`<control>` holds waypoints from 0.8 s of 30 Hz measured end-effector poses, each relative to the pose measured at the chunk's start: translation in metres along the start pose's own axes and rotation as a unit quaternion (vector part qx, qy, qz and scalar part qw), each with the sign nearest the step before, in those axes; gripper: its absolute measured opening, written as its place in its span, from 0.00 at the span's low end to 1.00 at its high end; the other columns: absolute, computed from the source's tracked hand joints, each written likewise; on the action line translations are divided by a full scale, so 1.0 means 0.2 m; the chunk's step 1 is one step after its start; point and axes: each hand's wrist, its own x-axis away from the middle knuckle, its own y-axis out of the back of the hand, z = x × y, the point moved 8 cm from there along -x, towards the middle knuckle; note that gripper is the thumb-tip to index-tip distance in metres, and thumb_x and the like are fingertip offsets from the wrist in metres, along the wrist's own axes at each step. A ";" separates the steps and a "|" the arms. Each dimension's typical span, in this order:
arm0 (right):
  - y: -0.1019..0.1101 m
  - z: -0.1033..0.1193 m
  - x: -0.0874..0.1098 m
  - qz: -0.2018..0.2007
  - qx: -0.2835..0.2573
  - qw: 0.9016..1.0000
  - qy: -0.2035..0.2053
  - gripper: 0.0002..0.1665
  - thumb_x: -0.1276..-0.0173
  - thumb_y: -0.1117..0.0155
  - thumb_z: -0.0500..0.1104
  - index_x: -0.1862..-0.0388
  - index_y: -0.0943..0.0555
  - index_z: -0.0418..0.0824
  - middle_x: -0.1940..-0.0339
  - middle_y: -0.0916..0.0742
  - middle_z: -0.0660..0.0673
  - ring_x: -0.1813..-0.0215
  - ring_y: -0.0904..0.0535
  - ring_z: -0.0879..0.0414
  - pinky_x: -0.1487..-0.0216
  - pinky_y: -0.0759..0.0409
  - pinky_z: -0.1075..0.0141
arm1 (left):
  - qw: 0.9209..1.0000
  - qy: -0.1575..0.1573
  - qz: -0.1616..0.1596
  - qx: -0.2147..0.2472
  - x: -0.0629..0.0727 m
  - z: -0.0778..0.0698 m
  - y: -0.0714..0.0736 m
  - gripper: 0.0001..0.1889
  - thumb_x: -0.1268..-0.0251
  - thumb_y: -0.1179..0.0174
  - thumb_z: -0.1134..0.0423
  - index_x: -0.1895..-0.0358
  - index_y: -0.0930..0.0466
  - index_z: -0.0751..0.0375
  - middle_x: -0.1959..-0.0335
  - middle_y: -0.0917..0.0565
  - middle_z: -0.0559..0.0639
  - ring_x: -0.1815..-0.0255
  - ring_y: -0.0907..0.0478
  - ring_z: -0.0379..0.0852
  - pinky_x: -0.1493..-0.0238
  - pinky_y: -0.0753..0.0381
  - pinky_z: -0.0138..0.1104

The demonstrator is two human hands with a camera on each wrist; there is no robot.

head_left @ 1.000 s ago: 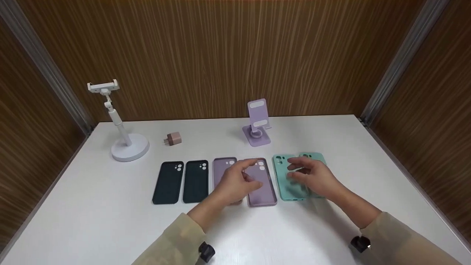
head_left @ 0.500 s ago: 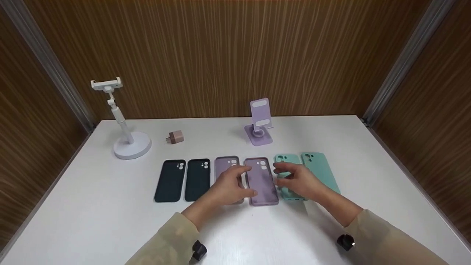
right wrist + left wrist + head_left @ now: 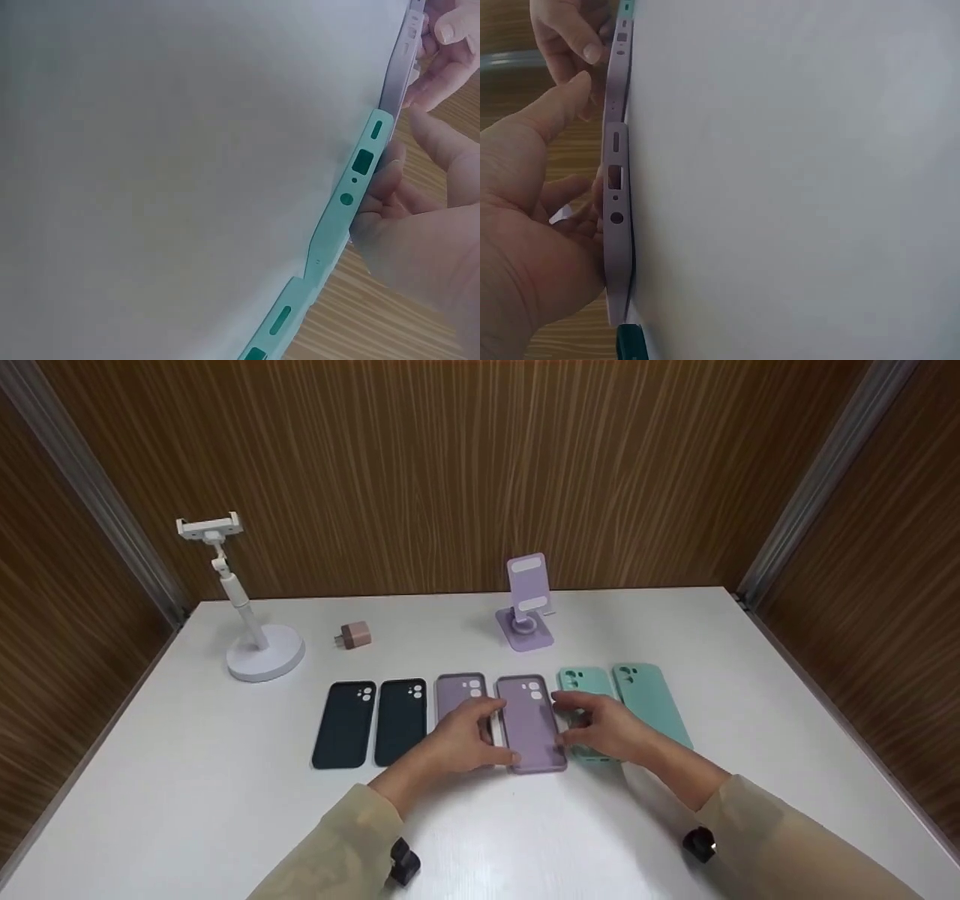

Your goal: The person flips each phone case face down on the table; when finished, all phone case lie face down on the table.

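Observation:
Six-case row aside, the right-hand purple phone case (image 3: pixel 534 731) lies between both hands on the white table. My left hand (image 3: pixel 463 741) reaches over the other purple phone case (image 3: pixel 452 690), its thumb and fingertips at the left edge of the right-hand one. From the opposite side my right hand (image 3: pixel 611 729) hovers over a mint green phone case (image 3: pixel 587 681), fingertips right at the purple case's right edge. The left wrist view shows the left purple case's bottom edge (image 3: pixel 616 262) beside the palm. In the right wrist view, the green case's edge (image 3: pixel 341 199) runs below my curved fingers.
Two black phone cases (image 3: pixel 345 726) lie at the row's left, and another mint green case (image 3: pixel 652 703) at its right. Behind stand a white phone holder (image 3: pixel 262 656), a pink charger plug (image 3: pixel 355 635) and a purple phone stand (image 3: pixel 529 585). Wood-grain panels (image 3: pixel 375 472) enclose the table.
My right hand has moved left from over the green cases to the purple case's right edge. My left hand has shifted slightly down and left, to that case's left edge.

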 end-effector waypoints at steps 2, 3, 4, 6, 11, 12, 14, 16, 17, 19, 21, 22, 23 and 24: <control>0.00 0.00 0.00 0.005 0.003 1.000 0.002 0.41 0.32 0.22 0.39 0.22 0.27 0.38 0.30 0.17 0.38 0.52 0.21 0.50 0.52 0.20 0.61 | 1.000 -0.007 0.008 -0.007 0.00 -0.01 -0.01 0.50 0.48 0.17 0.56 0.23 0.31 0.69 0.24 0.31 0.64 0.25 0.32 0.59 0.22 0.37 0.47; -0.01 0.00 0.00 0.007 0.005 1.000 0.003 0.42 0.32 0.22 0.39 0.21 0.27 0.38 0.30 0.17 0.38 0.54 0.22 0.51 0.55 0.21 0.63 | 1.000 -0.010 0.013 -0.009 0.01 -0.01 -0.01 0.51 0.48 0.16 0.55 0.22 0.32 0.69 0.23 0.32 0.63 0.24 0.33 0.59 0.21 0.37 0.47; -0.01 0.00 0.00 0.009 0.007 1.000 0.004 0.42 0.33 0.22 0.39 0.21 0.27 0.38 0.30 0.18 0.38 0.55 0.22 0.51 0.57 0.22 0.64 | 1.000 -0.013 0.017 -0.012 0.01 -0.02 -0.01 0.52 0.49 0.16 0.55 0.22 0.33 0.69 0.22 0.33 0.63 0.23 0.34 0.59 0.21 0.37 0.47; -0.01 0.01 0.00 0.011 0.011 1.000 0.008 0.43 0.33 0.22 0.38 0.21 0.27 0.37 0.30 0.18 0.37 0.57 0.23 0.52 0.59 0.23 0.65 | 0.999 -0.015 0.027 -0.021 0.01 -0.02 -0.02 0.54 0.50 0.15 0.53 0.21 0.34 0.69 0.21 0.34 0.62 0.22 0.35 0.60 0.21 0.37 0.47; -0.02 0.01 0.00 0.015 0.018 1.000 0.014 0.43 0.33 0.22 0.38 0.21 0.28 0.36 0.29 0.19 0.37 0.56 0.23 0.52 0.59 0.23 0.64 | 0.998 -0.023 0.037 -0.054 0.02 -0.03 -0.04 0.56 0.52 0.14 0.51 0.20 0.35 0.68 0.20 0.36 0.63 0.22 0.35 0.62 0.22 0.36 0.47; -0.03 0.01 0.00 0.015 0.018 1.000 0.013 0.43 0.33 0.22 0.38 0.21 0.28 0.36 0.29 0.19 0.37 0.56 0.24 0.52 0.59 0.24 0.64 | 0.997 -0.025 0.036 -0.059 0.02 -0.03 -0.04 0.56 0.52 0.14 0.51 0.20 0.34 0.69 0.20 0.36 0.63 0.22 0.35 0.62 0.22 0.36 0.48; -0.03 0.00 0.00 0.015 0.020 1.000 0.011 0.43 0.33 0.22 0.38 0.21 0.28 0.37 0.30 0.18 0.38 0.57 0.24 0.53 0.61 0.25 0.65 | 0.997 -0.025 0.034 -0.065 0.01 -0.03 -0.04 0.56 0.52 0.14 0.51 0.21 0.34 0.69 0.20 0.37 0.63 0.22 0.35 0.62 0.22 0.36 0.48; -0.03 0.00 0.00 0.017 0.023 1.000 0.010 0.43 0.33 0.22 0.38 0.21 0.28 0.37 0.32 0.17 0.39 0.58 0.24 0.53 0.63 0.25 0.66 | 0.997 -0.024 0.033 -0.064 0.01 -0.03 -0.04 0.55 0.52 0.15 0.51 0.21 0.33 0.69 0.20 0.37 0.63 0.22 0.35 0.62 0.22 0.35 0.48; -0.03 0.00 0.00 0.016 0.025 1.000 0.008 0.43 0.33 0.22 0.38 0.21 0.28 0.38 0.34 0.17 0.40 0.59 0.24 0.53 0.64 0.26 0.67 | 0.997 -0.022 0.033 -0.064 0.02 -0.02 -0.04 0.55 0.52 0.15 0.51 0.21 0.33 0.69 0.20 0.37 0.63 0.22 0.35 0.62 0.22 0.35 0.48; -0.03 0.00 0.00 0.016 0.030 0.999 0.004 0.43 0.33 0.22 0.38 0.21 0.27 0.39 0.36 0.17 0.42 0.60 0.25 0.54 0.65 0.26 0.67 | 0.997 -0.020 0.032 -0.063 0.02 -0.02 -0.05 0.55 0.51 0.15 0.51 0.21 0.33 0.69 0.19 0.37 0.63 0.22 0.35 0.62 0.23 0.34 0.49; -0.03 -0.01 0.00 0.016 0.033 0.999 -0.002 0.43 0.33 0.22 0.38 0.20 0.27 0.40 0.38 0.17 0.43 0.60 0.25 0.54 0.65 0.27 0.67 | 0.997 -0.020 0.030 -0.062 0.02 -0.02 -0.05 0.54 0.51 0.15 0.51 0.22 0.33 0.69 0.20 0.37 0.63 0.22 0.35 0.62 0.23 0.34 0.49; -0.03 -0.01 0.00 0.016 0.033 0.999 -0.005 0.43 0.33 0.22 0.38 0.20 0.27 0.41 0.38 0.17 0.43 0.60 0.25 0.54 0.65 0.26 0.67 | 0.997 -0.021 0.030 -0.062 0.02 -0.02 -0.05 0.54 0.51 0.15 0.51 0.22 0.33 0.70 0.20 0.37 0.63 0.22 0.35 0.62 0.23 0.34 0.49; -0.03 -0.02 0.00 0.016 0.033 0.999 -0.009 0.43 0.33 0.22 0.38 0.20 0.27 0.42 0.38 0.17 0.44 0.59 0.24 0.53 0.65 0.26 0.67 | 0.997 -0.022 0.029 -0.063 0.02 -0.02 -0.05 0.54 0.52 0.15 0.51 0.22 0.32 0.70 0.20 0.37 0.64 0.23 0.34 0.62 0.23 0.34 0.49; -0.03 -0.02 0.00 0.017 0.032 0.999 -0.011 0.43 0.32 0.22 0.39 0.20 0.28 0.42 0.38 0.17 0.44 0.59 0.24 0.53 0.64 0.25 0.66 | 0.997 -0.022 0.028 -0.062 0.02 -0.02 -0.06 0.54 0.52 0.15 0.52 0.22 0.32 0.70 0.20 0.36 0.64 0.23 0.34 0.62 0.23 0.34 0.49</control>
